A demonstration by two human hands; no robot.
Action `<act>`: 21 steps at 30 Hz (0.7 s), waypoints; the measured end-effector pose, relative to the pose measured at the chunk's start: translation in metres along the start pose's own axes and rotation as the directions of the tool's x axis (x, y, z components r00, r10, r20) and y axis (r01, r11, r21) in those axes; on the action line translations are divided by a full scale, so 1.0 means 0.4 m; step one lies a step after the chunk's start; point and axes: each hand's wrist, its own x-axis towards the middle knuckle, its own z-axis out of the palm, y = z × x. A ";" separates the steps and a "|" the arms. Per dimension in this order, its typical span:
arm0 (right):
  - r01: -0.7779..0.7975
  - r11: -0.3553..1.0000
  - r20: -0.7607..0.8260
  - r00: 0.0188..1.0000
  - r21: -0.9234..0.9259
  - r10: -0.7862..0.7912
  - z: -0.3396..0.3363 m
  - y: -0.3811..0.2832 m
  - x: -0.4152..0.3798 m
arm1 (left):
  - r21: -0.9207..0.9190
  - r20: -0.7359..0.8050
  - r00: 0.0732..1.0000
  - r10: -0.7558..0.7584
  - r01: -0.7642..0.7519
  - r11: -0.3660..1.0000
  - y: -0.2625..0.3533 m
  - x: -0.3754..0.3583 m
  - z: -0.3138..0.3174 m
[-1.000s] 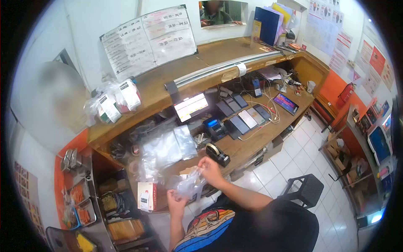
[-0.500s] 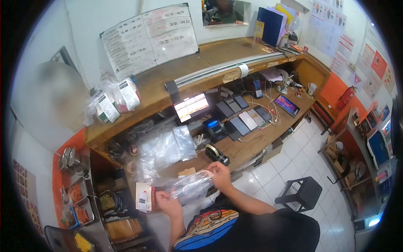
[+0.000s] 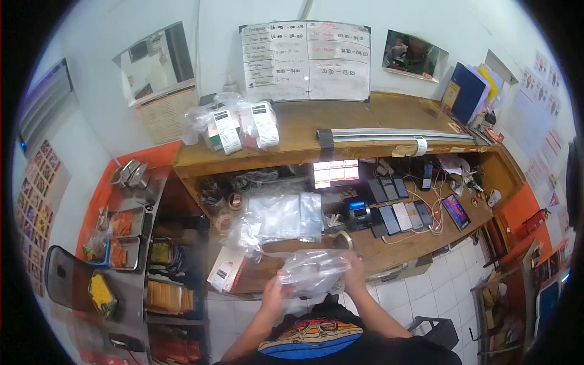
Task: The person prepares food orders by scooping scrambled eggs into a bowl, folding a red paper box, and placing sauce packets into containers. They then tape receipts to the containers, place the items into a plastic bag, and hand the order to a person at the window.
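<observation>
My left hand (image 3: pixel 275 296) and right hand (image 3: pixel 351 275) both grip a clear bag (image 3: pixel 310 272); box (image 3: pixel 224 272) left of it.

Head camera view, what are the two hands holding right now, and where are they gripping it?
Both hands hold one clear plastic bag above the desk edge. The left hand grips its lower left end; the right hand grips its right end.

Plastic bag (image 3: pixel 311 267) between both hands, over desk edge (image 3: pixel 389 255); phones (image 3: pixel 398 213) further right.
</observation>
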 end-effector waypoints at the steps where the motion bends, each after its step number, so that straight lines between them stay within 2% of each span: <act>1: 0.004 0.999 0.044 0.999 -0.054 -0.002 0.004 0.008 -0.011 | -0.078 0.012 1.000 -0.003 0.004 0.997 -0.006 -0.003 0.009; 3: -0.033 0.993 0.075 0.996 -0.111 0.042 0.017 0.074 -0.016 | -0.441 0.319 0.943 -0.099 0.240 0.865 -0.038 0.019 -0.042; 5: -0.048 0.975 0.076 0.995 -0.215 0.066 0.037 0.111 -0.031 | -0.633 0.606 0.794 -0.054 0.522 0.571 -0.070 0.036 -0.097; 6: -0.010 0.978 0.038 0.999 -0.209 0.018 0.040 0.185 -0.020 | -0.619 0.475 0.862 -0.177 0.470 0.629 -0.064 0.025 -0.087; 7: -0.037 0.983 0.018 0.999 -0.177 0.041 0.041 0.180 -0.023 | -0.590 0.320 0.904 -0.285 0.425 0.687 -0.051 0.006 -0.060; 9: -0.084 0.990 -0.020 0.996 -0.112 0.083 0.043 0.166 -0.014 | -0.487 0.256 0.899 -0.355 0.437 0.757 -0.058 -0.014 -0.054; 10: -0.082 0.974 -0.016 0.997 -0.210 0.081 0.032 0.168 -0.007 | -0.421 0.361 0.868 -0.340 0.477 0.772 -0.076 -0.025 -0.068; 11: -0.066 0.982 -0.005 0.998 -0.177 0.066 0.032 0.163 -0.007 | -0.349 0.462 0.824 -0.328 0.509 0.787 -0.085 -0.031 -0.076; 12: -0.048 0.989 0.003 0.999 -0.142 0.049 0.035 0.146 -0.007 | -0.176 0.426 0.834 -0.350 0.456 0.872 -0.043 -0.052 -0.043; 14: -0.028 0.990 -0.017 1.000 -0.138 0.026 0.036 0.107 -0.017 | -0.230 0.267 0.898 -0.349 0.411 0.882 -0.003 -0.071 -0.027; 17: 0.004 0.920 -0.067 0.997 -0.391 -0.033 0.018 0.120 -0.017 | -0.292 0.036 0.920 -0.389 0.382 0.877 0.017 -0.058 -0.011; 19: 0.040 0.907 -0.160 0.980 -0.420 -0.117 -0.023 0.168 0.012 | -0.264 0.177 0.939 -0.297 0.336 0.904 0.032 -0.060 -0.069; 20: 0.059 0.898 -0.196 0.968 -0.437 -0.159 -0.049 0.194 0.026 | -0.166 0.075 0.949 -0.306 0.314 0.935 0.050 -0.058 -0.096; 21: 0.033 0.928 -0.187 0.976 -0.370 -0.109 -0.074 0.202 0.038 | -0.116 0.088 0.948 -0.306 0.315 0.942 0.057 -0.066 -0.097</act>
